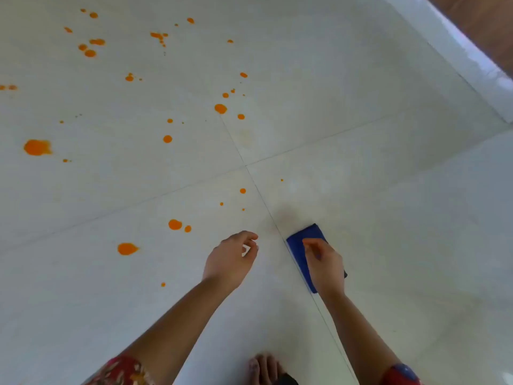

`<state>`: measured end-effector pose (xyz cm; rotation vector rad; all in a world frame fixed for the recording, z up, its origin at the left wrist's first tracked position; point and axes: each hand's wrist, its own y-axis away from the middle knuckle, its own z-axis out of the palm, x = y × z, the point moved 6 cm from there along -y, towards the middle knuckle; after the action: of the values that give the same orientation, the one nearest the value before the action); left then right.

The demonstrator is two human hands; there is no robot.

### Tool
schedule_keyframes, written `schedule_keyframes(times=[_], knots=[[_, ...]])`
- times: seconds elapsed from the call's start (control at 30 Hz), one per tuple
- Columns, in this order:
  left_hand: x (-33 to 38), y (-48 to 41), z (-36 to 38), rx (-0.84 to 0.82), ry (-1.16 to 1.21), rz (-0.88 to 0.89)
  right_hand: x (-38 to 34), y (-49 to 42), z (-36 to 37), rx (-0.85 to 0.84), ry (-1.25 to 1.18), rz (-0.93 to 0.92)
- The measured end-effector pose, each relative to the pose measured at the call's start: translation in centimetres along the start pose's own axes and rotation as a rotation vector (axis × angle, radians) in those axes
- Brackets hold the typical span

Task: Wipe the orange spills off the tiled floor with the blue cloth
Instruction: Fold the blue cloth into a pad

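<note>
A folded blue cloth (301, 240) lies flat on the pale tiled floor (388, 204) at lower centre, beside a grout line. My right hand (324, 265) rests on top of the cloth with its fingers pointing forward, covering its near half. My left hand (231, 258) hovers just left of the cloth, fingers loosely curled and holding nothing. Several orange spills dot the floor ahead and to the left: a large blot (37, 147) at far left, a drop pair (175, 224) and a blot (127, 248) near my left hand.
A white skirting (458, 51) and brown wall run along the upper right corner. My bare foot (265, 368) stands at the bottom edge. Smaller orange drops (220, 108) spread over the far tiles; the tiles to the right show no drops.
</note>
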<state>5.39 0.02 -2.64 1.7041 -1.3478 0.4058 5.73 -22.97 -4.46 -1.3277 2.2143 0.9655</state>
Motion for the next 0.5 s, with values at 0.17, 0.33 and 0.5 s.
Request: schedule_keyframes(times=[0.17,0.33,0.5], knots=[[-0.3,-0.8,2.4,-0.049,0.079,-0.022,1.3,-1.3,1.2,0.101,0.234,-0.154],[-0.5,-1.1,2.5,-0.048,0.145,-0.044,3.6,-1.8,2.7,0.109,0.595,-0.216],[-1.1,-1.0,2.6,-0.110,0.179,-0.061,5.3,-2.4,3.5,0.201,0.652,-0.318]])
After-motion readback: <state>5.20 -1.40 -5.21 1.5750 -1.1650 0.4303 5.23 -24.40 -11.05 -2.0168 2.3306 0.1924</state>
